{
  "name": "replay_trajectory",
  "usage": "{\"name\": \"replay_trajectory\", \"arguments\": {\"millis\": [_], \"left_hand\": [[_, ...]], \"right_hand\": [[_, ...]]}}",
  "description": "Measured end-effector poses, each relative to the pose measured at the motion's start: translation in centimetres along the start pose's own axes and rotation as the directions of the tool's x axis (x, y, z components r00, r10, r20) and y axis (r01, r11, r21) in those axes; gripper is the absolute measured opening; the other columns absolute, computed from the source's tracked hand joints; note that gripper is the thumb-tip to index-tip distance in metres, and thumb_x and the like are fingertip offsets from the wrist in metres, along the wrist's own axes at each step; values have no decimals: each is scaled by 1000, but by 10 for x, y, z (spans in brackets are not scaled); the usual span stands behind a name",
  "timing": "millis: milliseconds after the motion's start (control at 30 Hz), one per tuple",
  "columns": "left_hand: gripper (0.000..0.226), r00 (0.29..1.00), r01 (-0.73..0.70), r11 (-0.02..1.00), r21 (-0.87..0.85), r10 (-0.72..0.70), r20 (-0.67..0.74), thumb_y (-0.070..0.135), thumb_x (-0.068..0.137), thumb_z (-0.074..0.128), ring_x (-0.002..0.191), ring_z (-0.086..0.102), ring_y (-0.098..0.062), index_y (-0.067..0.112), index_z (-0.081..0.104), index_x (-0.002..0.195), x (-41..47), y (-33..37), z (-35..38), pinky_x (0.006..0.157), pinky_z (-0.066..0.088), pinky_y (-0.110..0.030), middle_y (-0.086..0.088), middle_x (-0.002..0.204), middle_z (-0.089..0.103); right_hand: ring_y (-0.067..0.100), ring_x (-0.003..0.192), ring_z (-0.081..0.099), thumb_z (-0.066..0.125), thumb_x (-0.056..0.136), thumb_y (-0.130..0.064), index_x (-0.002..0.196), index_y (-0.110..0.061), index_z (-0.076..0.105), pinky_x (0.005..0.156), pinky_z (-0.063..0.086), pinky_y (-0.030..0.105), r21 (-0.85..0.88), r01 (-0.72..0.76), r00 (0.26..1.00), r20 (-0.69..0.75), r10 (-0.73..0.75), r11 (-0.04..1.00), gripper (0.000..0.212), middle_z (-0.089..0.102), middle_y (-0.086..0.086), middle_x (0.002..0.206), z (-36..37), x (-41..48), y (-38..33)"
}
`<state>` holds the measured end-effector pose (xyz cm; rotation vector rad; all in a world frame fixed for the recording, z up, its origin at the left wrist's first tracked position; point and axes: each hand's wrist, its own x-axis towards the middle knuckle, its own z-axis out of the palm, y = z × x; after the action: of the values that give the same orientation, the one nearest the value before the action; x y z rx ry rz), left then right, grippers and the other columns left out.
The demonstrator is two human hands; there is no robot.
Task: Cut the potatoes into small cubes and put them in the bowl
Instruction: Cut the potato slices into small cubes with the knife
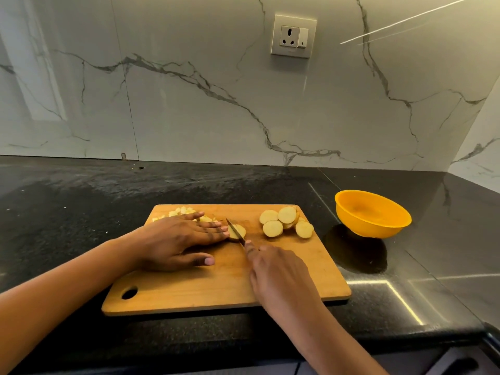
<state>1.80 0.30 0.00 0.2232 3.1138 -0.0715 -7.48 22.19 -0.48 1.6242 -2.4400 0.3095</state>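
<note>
A single potato slice (242,229) is pinned flat near the middle of the wooden cutting board (216,282) by the left hand (178,239), whose fingers are laid out straight and together, nothing being gripped; the fingertips are set on the slice's left edge, presumably so that it cannot slide while the blade's path is left free; the thumb is rested on the board. The knife (235,230) is gripped in the right hand (278,274), with the forefinger stretched forward toward the blade (a hold that steadies the tip); the blade is set across the slice, so cutting it into strips is judged to be the step in hand. Small potato cubes (184,211) are heaped at the board's far left corner, partly hidden behind the left hand, seemingly kept aside from the cutting spot; round slices (284,221) are stacked at the far right corner, within easy reach. The orange bowl (378,230) is stood on the black table (67,212) just off the board's right edge, apparently empty; no cubes are seen in it yet.
</note>
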Motion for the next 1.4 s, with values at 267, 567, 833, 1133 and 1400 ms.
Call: {"name": "replay_trajectory", "arguments": {"millis": [267, 567, 833, 1133, 1400], "left_hand": [[73, 999, 8, 999, 48, -6, -33, 76, 82, -4, 137, -6, 14, 39, 9, 144, -3, 1, 2, 110, -17, -16, 21, 152, 10], [67, 997, 37, 994, 106, -29, -75, 73, 86, -4, 141, 3, 4, 43, 17, 143, -8, 5, 2, 113, -15, -25, 22, 149, 20], [68, 996, 48, 988, 146, -36, -82, 73, 84, -6, 141, -2, 2, 44, 12, 143, -7, 6, 2, 108, -21, -27, 22, 150, 12], [66, 997, 17, 990, 137, -6, -81, 72, 88, -3, 142, 9, -1, 43, 15, 145, -7, 3, 2, 114, -15, -32, 17, 150, 19], [66, 997, 14, 991, 131, -4, -82, 72, 87, -3, 142, 7, 1, 44, 14, 144, -4, 1, 5, 114, -15, -31, 21, 150, 17]], "right_hand": [[8, 78, 40, 36, 100, -32, 149, -28, 25, 52, 23, 16, 85, 11, 995, -99, -3, 996, 50, 53, -8, 106, -10, -37, 9], [9, 87, 53, 37, 99, -32, 147, -30, 29, 68, 41, 23, 148, -44, 973, -216, 76, 988, 49, 51, -10, 105, 8, -15, 5], [8, 77, 45, 38, 99, -33, 146, -33, 31, 51, 23, 15, 146, -12, 979, -198, 41, 989, 47, 41, -14, 92, 3, -12, 3], [15, 93, 49, 42, 100, -25, 149, -19, 20, 69, 34, 26, -47, 12, 1000, 5, -12, 999, 54, 50, 3, 120, 2, 11, -9], [9, 81, 40, 33, 101, -34, 150, -30, 17, 55, 23, 15, 76, 7, 1000, -25, -5, 997, 52, 50, -9, 110, -12, -41, 3]]}}
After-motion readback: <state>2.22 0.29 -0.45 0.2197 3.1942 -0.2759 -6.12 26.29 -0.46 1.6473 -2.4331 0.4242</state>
